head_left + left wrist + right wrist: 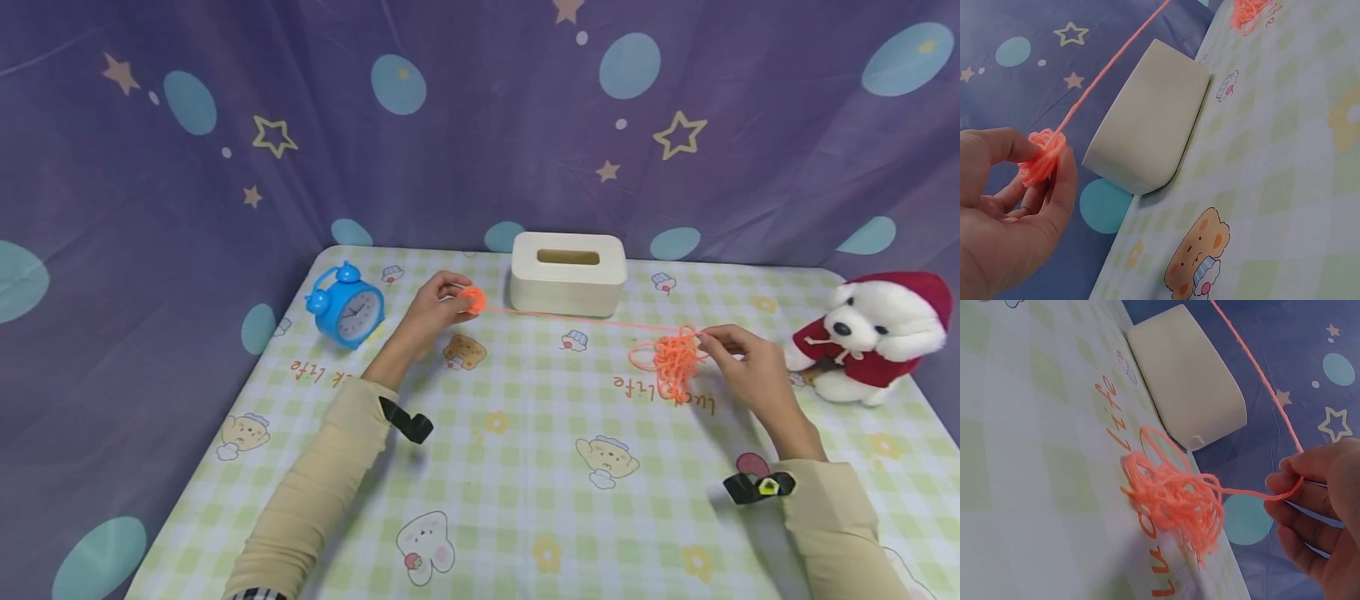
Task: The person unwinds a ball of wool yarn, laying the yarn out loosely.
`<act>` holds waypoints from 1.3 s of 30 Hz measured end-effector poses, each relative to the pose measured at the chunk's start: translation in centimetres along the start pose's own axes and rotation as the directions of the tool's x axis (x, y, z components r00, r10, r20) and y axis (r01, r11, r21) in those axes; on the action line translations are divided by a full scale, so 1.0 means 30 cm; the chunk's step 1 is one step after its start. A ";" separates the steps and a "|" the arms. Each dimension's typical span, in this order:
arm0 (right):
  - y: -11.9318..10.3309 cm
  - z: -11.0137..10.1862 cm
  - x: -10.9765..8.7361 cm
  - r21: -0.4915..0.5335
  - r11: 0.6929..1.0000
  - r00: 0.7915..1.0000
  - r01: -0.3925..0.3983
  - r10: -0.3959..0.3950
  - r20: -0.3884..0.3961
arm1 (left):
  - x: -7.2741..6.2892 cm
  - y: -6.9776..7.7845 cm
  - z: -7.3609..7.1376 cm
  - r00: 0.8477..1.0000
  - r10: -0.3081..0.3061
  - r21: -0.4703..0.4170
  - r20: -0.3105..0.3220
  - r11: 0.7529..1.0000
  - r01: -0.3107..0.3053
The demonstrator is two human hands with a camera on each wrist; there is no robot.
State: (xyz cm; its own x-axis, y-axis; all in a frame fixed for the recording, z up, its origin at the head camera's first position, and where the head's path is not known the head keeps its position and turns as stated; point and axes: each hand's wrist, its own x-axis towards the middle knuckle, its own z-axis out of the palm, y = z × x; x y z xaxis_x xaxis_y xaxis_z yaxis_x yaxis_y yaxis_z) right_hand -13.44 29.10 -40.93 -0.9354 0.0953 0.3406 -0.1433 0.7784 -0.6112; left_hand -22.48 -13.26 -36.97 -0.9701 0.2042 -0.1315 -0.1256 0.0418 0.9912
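Observation:
In the left wrist view my left hand (pixel 1019 212) pinches a small wound ball of orange yarn (pixel 1044 156) between thumb and fingers. From that ball a single strand (pixel 570 318) runs taut across to my right hand (pixel 742 362). The right thumb and forefinger pinch the strand, which bends round the fingers in the right wrist view. Beside the right hand a loose tangle of orange yarn (pixel 1175 500) lies on the tablecloth, joined to the held strand. Both hands are raised over the table's far half.
A cream tissue box (pixel 567 283) stands at the back between the hands. Left of the left hand is a blue alarm clock (pixel 348 308). A white plush dog (pixel 870 337) in a red hat sits at the right. A purple curtain (pixel 480 183) hangs behind the checked table.

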 end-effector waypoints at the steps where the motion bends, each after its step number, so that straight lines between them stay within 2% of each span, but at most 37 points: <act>1: 0.001 -0.001 0.001 -0.009 1.000 1.000 -0.001 0.001 0.001 | 0.002 -0.001 -0.001 1.000 0.002 -0.007 -0.002 1.000 -0.003; 6: 0.012 -0.004 0.007 -0.064 0.998 1.000 -0.015 0.016 0.018 | 0.004 -0.005 -0.008 1.000 0.014 -0.027 -0.021 1.000 -0.015; 11: 0.031 -0.009 0.008 -0.093 0.995 0.997 -0.021 0.028 0.076 | 0.000 -0.001 -0.011 0.999 0.027 -0.047 -0.036 0.998 -0.029; 21: 0.054 -0.015 0.005 -0.149 0.988 0.991 -0.031 0.050 0.123 | 0.003 0.009 -0.018 0.996 0.001 -0.152 -0.093 0.988 -0.015; 25: 0.061 -0.012 0.003 -0.171 0.984 0.983 -0.048 0.077 0.167 | 0.002 0.005 -0.017 0.998 0.004 -0.171 -0.065 0.985 -0.015; 30: 0.057 -0.009 0.000 -0.170 0.984 0.969 -0.045 0.085 0.232 | 0.004 -0.009 -0.016 1.000 0.031 -0.128 -0.004 0.991 -0.031; 35: 0.012 -0.016 0.010 -0.166 0.986 0.966 -0.003 0.047 0.256 | 0.005 -0.012 -0.009 0.999 0.044 -0.086 0.025 0.995 -0.041; 39: -0.061 -0.003 0.028 -0.089 0.995 0.974 0.041 -0.020 0.225 | 0.001 -0.007 -0.006 0.997 0.052 -0.049 0.049 0.998 -0.049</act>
State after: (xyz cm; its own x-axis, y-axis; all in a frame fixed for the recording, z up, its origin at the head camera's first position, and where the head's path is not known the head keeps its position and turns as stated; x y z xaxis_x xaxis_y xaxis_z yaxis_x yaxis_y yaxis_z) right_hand -13.93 27.81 -39.47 -0.9811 -0.0621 0.1831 -0.1518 0.8339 -0.5306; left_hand -22.54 -13.44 -37.17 -0.9640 0.2535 -0.0808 -0.0877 -0.0162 0.9960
